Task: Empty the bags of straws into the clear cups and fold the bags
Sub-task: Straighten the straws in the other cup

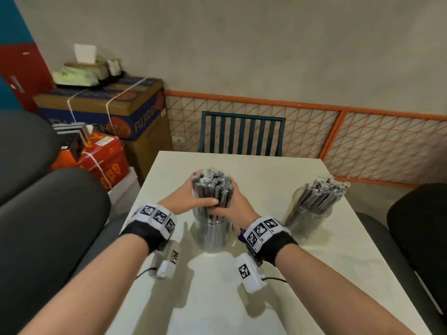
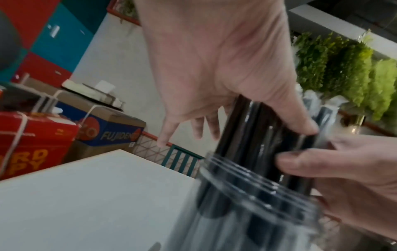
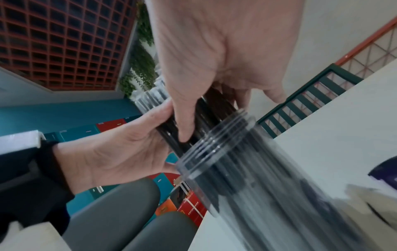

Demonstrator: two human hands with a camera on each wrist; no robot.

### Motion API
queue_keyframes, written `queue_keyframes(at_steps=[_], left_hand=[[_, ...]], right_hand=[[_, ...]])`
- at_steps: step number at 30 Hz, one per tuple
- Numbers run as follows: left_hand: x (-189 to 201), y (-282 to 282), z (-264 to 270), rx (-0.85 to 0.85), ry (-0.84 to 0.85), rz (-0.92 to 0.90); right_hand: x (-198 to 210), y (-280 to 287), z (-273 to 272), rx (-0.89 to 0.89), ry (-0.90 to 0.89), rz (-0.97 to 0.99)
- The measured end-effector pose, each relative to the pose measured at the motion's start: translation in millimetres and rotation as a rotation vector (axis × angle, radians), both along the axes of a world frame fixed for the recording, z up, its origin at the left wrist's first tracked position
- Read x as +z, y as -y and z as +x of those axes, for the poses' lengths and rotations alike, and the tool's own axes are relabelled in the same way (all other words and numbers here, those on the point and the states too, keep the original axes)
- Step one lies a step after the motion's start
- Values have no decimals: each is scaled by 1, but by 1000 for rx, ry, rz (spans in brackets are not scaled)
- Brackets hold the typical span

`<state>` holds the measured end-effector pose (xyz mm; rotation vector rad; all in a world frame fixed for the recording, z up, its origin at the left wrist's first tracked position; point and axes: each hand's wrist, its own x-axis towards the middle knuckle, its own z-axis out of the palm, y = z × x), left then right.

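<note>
A bundle of dark straws (image 1: pixel 211 187) in clear wrappers stands upright in a clear cup (image 1: pixel 212 234) at the middle of the white table (image 1: pixel 266 298). My left hand (image 1: pixel 186 197) grips the bundle from the left, thumb across its front. My right hand (image 1: pixel 235 200) holds it from the right, just above the cup's rim (image 2: pixel 247 176). In the wrist views the left thumb (image 2: pixel 300 122) and right thumb (image 3: pixel 182 125) press on the straws (image 3: pixel 206 108). A second clear cup (image 1: pixel 306 218) at the right holds leaning straws (image 1: pixel 324 192).
A purple and white thing (image 3: pixel 384 175) lies on the table by my right wrist. A green slatted chair (image 1: pixel 242 131) stands at the far edge. Stacked cardboard boxes (image 1: pixel 116 110) are to the left. Dark padded seats (image 1: pixel 48 213) flank the table.
</note>
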<state>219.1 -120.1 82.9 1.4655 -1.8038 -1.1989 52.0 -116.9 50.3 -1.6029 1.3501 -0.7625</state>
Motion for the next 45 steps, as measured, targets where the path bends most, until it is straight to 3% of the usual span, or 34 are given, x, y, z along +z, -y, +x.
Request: queue_keyframes(at_steps=[3, 6, 9, 12, 16, 19, 23, 29, 35, 39, 42, 45], left_hand=[[3, 8, 0, -76, -7, -67], [18, 13, 11, -138, 17, -63], [20, 14, 24, -218, 93, -4], [8, 12, 34, -191, 118, 71], [-6, 6, 17, -192, -4, 24], [-8, 8, 5, -161, -55, -28], [10, 13, 10, -191, -80, -117], [5, 15, 29, -178, 103, 117], [-12, -4, -5, -57, -143, 39], [-2, 2, -7, 9, -228, -26], [9, 12, 9, -151, -128, 35], [8, 15, 28, -145, 113, 152]], right_hand=[[8, 8, -1, -26, 10, -81], [32, 17, -12, 100, -32, -130], [37, 21, -23, 200, -129, -60], [31, 11, -31, 208, -212, 24], [20, -11, -16, 195, -97, -26], [14, -16, -1, 84, 15, -82], [36, -8, -5, 68, -38, -199], [22, 4, -28, 198, -250, 56], [7, -4, -17, 167, -172, 55], [24, -6, -8, 66, -154, -110], [36, 1, -12, 146, -254, -123], [35, 8, -27, 310, -438, 22]])
